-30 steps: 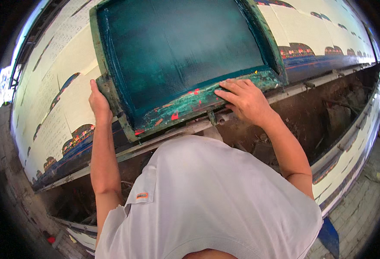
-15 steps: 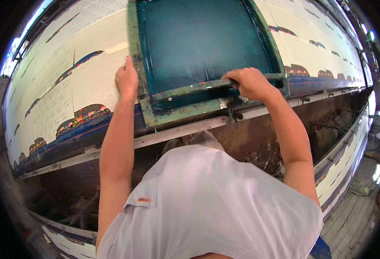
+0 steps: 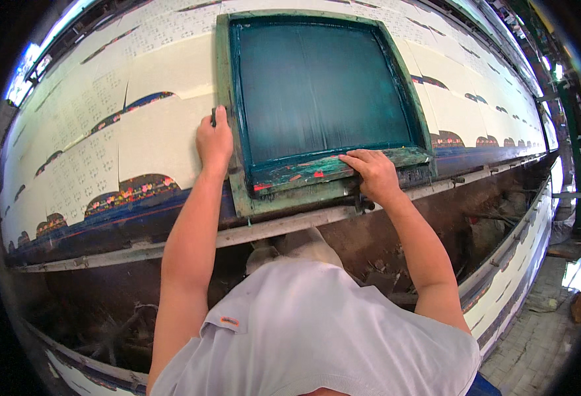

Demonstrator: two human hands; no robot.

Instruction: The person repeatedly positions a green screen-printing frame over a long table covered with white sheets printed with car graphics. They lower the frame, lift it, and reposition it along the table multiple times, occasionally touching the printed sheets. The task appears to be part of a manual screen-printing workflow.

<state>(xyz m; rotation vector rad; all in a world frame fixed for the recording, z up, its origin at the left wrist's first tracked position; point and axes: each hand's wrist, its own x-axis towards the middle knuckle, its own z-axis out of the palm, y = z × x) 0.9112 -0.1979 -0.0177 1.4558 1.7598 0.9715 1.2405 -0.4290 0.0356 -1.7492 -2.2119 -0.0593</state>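
Note:
A printing screen [image 3: 317, 86] with dark teal ink inside a pale green frame lies on the long bed of cream printed sheets. My left hand [image 3: 215, 138] is closed on the frame's left side, around a small dark fitting beside the thumb. My right hand [image 3: 373, 173] grips a paint-stained bar [image 3: 287, 170] with red flecks along the screen's near edge, its fingers over the top. The bar's underside is hidden.
Printed sheets [image 3: 86, 158] with dark floral patches surround the screen. A metal rail [image 3: 284, 224] runs along the near edge, above a rusty trough [image 3: 350, 264] with debris. Another sheet-covered surface [image 3: 508, 277] is at right, with posts beyond it at the far right.
The view has shifted, so the screen's far edge now shows. Half a second ago the bar was turned; now its red-flecked face is up again, with my right hand lower on it.

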